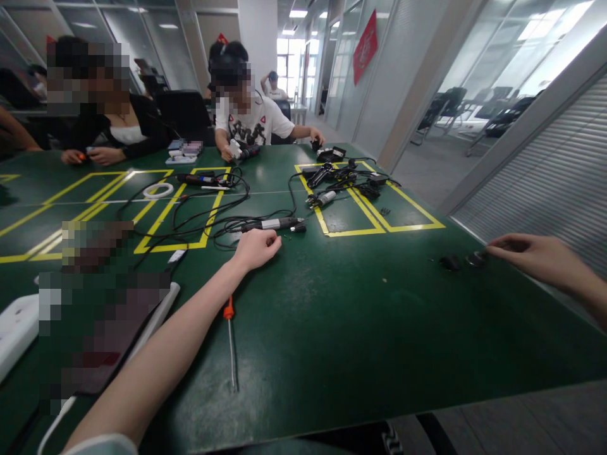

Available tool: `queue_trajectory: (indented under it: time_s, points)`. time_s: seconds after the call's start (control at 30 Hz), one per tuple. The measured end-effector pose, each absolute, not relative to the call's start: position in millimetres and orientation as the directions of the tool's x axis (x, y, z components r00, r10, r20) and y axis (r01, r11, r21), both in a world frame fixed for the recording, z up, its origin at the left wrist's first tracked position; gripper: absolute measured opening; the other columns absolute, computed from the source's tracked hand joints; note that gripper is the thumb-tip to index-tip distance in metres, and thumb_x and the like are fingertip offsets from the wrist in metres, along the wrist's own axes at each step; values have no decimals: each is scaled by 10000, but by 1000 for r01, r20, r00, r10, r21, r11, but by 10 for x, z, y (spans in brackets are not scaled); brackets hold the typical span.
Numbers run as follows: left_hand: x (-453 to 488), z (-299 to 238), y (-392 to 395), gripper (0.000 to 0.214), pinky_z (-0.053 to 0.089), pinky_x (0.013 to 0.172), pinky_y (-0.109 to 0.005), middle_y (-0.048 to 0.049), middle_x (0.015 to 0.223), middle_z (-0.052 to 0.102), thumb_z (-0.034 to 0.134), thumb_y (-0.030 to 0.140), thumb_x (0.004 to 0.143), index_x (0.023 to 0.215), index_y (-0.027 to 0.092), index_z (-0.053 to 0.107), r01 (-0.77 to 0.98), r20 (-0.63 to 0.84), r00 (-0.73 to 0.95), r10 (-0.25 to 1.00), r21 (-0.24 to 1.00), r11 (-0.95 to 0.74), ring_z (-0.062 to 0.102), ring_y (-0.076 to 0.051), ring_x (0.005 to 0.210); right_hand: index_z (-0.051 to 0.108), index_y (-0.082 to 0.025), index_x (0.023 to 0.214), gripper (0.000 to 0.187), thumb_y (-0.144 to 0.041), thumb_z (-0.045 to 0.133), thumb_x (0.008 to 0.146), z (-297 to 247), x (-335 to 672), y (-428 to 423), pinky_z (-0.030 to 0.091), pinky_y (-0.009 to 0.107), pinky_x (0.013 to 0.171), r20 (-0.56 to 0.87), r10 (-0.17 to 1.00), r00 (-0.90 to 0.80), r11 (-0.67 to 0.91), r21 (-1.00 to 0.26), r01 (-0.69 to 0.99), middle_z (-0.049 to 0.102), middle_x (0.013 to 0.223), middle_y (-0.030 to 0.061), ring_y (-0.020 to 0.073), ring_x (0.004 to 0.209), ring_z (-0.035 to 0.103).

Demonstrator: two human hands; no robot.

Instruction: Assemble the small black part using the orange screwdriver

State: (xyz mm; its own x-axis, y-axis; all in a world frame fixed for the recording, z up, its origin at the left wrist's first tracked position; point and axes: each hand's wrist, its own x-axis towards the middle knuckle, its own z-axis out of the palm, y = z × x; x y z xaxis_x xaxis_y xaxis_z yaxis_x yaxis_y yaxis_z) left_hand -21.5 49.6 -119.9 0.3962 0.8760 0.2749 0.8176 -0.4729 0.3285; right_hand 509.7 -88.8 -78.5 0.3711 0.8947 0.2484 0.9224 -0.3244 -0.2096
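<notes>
Table (341,354): green, cut off at the left, where a patch is blurred into blocks and its contents cannot be made out.
Heap (325,175): black cords and tools, past the left hand (258,249) and to its right, too jumbled to separate.
Left hand: curled inward, knuckles up; a dark spot shows by the thumb, and whether anything is held cannot be told.
Right hand (538,256): thumb and fingers drawn close together, forearm cut off; whether they pinch or merely touch cannot be told.
Corded tool (272,224): just beyond the left hand, black with a pale grey band, its rear end lost among cords.
Screwdriver (228,311): nearer than the left hand, orange handle mostly hidden under the forearm, bare metal shaft showing.
Black piece (449,263): left of the right hand, squat, outline unclear.
Round part (475,259): at the right hand's fingertips, dark with paler metallic glints, slightly blurred.
</notes>
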Motion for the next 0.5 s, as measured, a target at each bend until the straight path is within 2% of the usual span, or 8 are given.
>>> queue_trajectory:
  time_s: [0.1,0.17,0.23,0.3,0.4,0.5]
  points:
    - [-214,-1189,493,365,268,598,-301,-48,636,672,496,382,921,634,212,645,814,269,403,875,331,-477,605,-204,640,681,-231,767,436,-657,588,764,-792,5116,-924,504,442,632,132,890,437,-377,-329,866,725,805,165,292,676,658]
    - [-215,-1185,490,369,267,598,-303,-48,632,668,492,385,920,632,212,644,812,268,406,874,333,-479,599,-203,633,703,-204,887,459,-628,632,724,-787,5136,-923,528,475,714,232,903,362,-285,-308,908,720,1036,232,322,803,677]
    - [-218,-1185,488,373,267,598,-305,-49,625,662,489,387,919,625,210,639,812,269,406,874,333,-480,592,-202,626,717,-183,986,498,-580,676,686,-794,5152,-891,523,515,835,296,940,171,-109,-216,970,683,1204,272,371,985,674]
    - [-221,-1187,488,376,266,596,-304,-48,623,658,490,392,917,621,209,630,811,269,406,873,334,-480,587,-198,623,738,-203,1012,467,-521,702,672,-830,5138,-840,481,570,931,235,971,-45,67,-87,994,712,1198,251,411,1106,646]
    - [-225,-1191,491,372,265,592,-298,-45,623,657,490,395,916,625,206,624,811,268,406,874,335,-480,583,-192,622,752,-247,1075,395,-379,689,707,-922,5035,-782,443,631,985,99,960,-263,253,98,962,749,1181,202,416,1131,656]
    - [-227,-1195,497,369,265,587,-295,-41,617,655,490,395,916,636,204,634,811,265,409,873,332,-481,580,-189,615,741,-245,1154,422,-222,574,767,-1010,4912,-784,485,602,1021,45,909,-415,397,215,892,748,1223,163,364,1107,699]
